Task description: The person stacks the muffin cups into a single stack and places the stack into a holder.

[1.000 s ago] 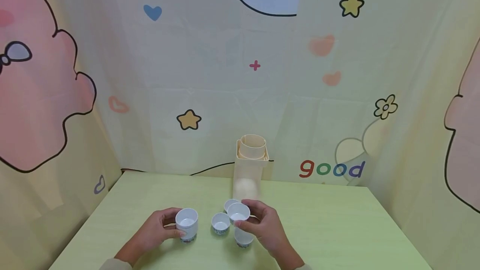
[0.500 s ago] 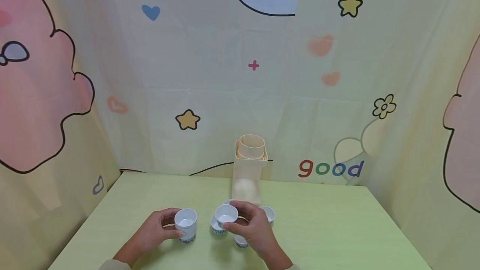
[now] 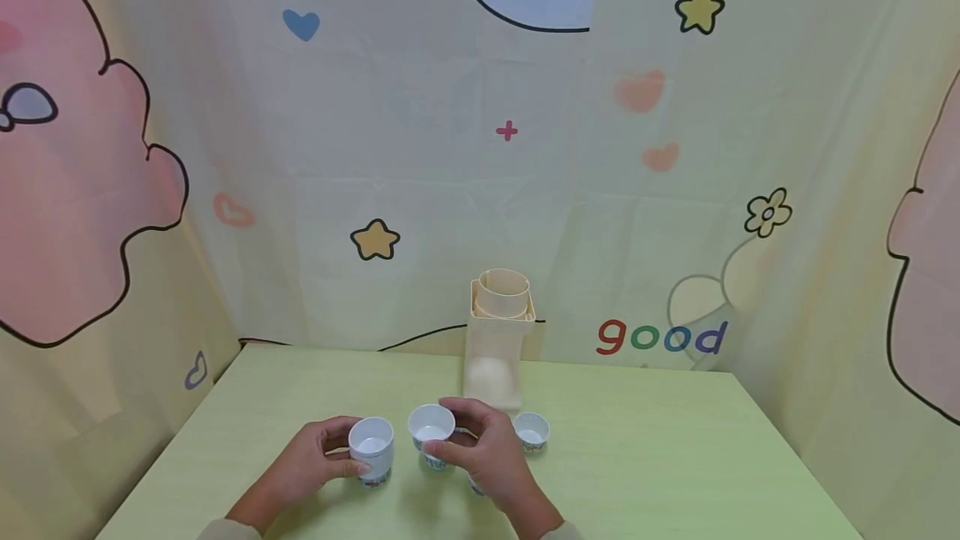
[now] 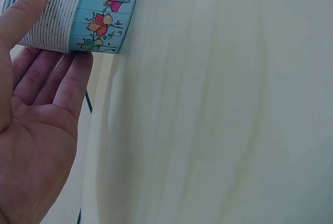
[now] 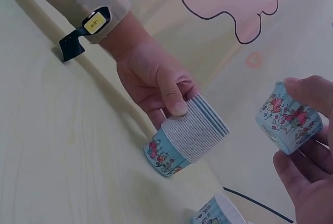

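My left hand (image 3: 345, 448) grips a stack of ribbed white paper cups (image 3: 371, 447) with a blue flowered base, which stands on the green table (image 3: 660, 457). The left wrist view shows the stack (image 4: 73, 18) between thumb and fingers. My right hand (image 3: 450, 440) holds a single small cup (image 3: 431, 423) in the air just right of the stack. In the right wrist view this cup (image 5: 287, 122) hangs a little apart from the stack (image 5: 187, 140). Beneath the held cup stands another small cup (image 3: 432, 462), mostly hidden.
One loose small cup (image 3: 531, 430) stands on the table right of my hand; a further one (image 3: 474, 486) peeks out under my right palm. A tall beige holder (image 3: 498, 340) stands at the table's back. Patterned curtains close in three sides.
My right hand has carried the single cup leftward, closer to the stack, uncovering the loose cup at the right. The left hand and the stack have stayed put.
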The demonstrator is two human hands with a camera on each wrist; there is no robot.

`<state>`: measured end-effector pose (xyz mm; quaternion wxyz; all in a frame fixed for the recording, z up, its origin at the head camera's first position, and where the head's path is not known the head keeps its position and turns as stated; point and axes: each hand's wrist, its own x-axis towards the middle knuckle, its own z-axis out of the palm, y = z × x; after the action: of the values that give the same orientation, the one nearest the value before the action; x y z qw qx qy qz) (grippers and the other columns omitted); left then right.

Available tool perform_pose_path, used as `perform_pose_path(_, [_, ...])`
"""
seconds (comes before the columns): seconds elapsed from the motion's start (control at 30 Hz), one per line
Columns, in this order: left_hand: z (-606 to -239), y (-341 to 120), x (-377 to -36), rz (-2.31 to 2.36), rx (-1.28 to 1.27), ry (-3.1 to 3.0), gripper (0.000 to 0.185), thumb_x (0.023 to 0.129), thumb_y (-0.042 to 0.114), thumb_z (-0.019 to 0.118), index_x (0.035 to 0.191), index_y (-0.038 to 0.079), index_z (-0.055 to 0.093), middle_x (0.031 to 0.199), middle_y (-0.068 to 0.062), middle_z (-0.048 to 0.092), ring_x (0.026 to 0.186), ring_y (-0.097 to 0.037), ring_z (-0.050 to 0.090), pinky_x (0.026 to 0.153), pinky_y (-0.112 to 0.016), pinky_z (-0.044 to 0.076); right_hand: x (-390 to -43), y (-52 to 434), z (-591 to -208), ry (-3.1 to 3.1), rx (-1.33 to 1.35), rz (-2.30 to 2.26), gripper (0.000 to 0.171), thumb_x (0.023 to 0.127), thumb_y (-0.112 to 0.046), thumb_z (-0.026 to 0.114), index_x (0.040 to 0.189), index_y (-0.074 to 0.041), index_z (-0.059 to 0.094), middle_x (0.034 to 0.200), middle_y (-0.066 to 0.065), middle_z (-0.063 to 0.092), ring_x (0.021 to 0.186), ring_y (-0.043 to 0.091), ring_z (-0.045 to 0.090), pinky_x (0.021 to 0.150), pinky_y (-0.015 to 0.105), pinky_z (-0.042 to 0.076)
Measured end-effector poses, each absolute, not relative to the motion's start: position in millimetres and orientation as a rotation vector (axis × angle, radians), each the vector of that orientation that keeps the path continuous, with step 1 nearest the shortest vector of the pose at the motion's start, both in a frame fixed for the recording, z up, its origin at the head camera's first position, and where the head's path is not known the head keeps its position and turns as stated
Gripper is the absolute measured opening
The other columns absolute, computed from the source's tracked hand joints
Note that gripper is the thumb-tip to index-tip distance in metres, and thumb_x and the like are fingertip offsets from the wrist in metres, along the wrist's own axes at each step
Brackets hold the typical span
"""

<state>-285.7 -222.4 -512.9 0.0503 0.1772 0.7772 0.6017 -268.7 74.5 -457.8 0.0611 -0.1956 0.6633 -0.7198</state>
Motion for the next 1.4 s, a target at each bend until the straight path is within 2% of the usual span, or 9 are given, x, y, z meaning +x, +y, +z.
perform_pose_path(0.2, [-515.3,-222.5,-285.8,1.843,0.550,2.378,0.069,0.079,0.018,0.089,0.134,-0.009,0.058,0.132,-0.028,0.064,0.119,-0.031,0.067,0.096,-0.027,0.060,-271.7,65.3,-458.6,2.008,-0.611,-2.182,0.062,0.077,-0.008,0.090,0.131,0.008,0.062,0.122,0.022,0.069,0.098,0.017,0.071,0.089,0.023,0.061])
perform_pose_path(0.43, [-514.2,-221.8,-284.8,1.846,0.538,2.377,0.069,0.079,0.018,0.089,0.135,-0.007,0.058,0.133,-0.026,0.064,0.121,-0.035,0.066,0.096,-0.029,0.060,-272.1,54.6,-458.9,2.014,-0.619,-2.186,0.060,0.078,-0.007,0.089,0.130,0.007,0.062,0.122,0.022,0.069,0.102,0.020,0.072,0.089,0.024,0.062])
perform_pose_path(0.73, [-514.9,-222.9,-284.1,1.856,0.557,2.359,0.068,0.081,0.018,0.089,0.135,-0.007,0.058,0.134,-0.027,0.063,0.119,-0.029,0.067,0.096,-0.028,0.060,-274.4,43.4,-462.8,2.035,-0.623,-2.179,0.059,0.079,-0.008,0.089,0.130,0.006,0.063,0.123,0.022,0.070,0.104,0.024,0.072,0.088,0.024,0.062])
perform_pose_path(1.07, [-514.2,-221.4,-284.8,1.864,0.535,2.349,0.067,0.080,0.017,0.089,0.135,-0.006,0.059,0.133,-0.025,0.064,0.120,-0.033,0.067,0.096,-0.029,0.060,-277.2,31.9,-464.4,2.088,-0.643,-2.147,0.055,0.082,-0.008,0.087,0.130,0.005,0.064,0.122,0.021,0.071,0.105,0.021,0.072,0.089,0.023,0.061])
perform_pose_path(1.4, [-512.9,-221.5,-283.5,1.856,0.566,2.355,0.065,0.081,0.016,0.088,0.134,-0.008,0.058,0.131,-0.028,0.064,0.109,-0.008,0.069,0.095,-0.027,0.060,-281.3,15.6,-467.1,2.050,-0.637,-2.152,0.054,0.083,-0.008,0.086,0.131,0.002,0.064,0.122,0.018,0.071,0.108,0.033,0.072,0.087,0.026,0.063])
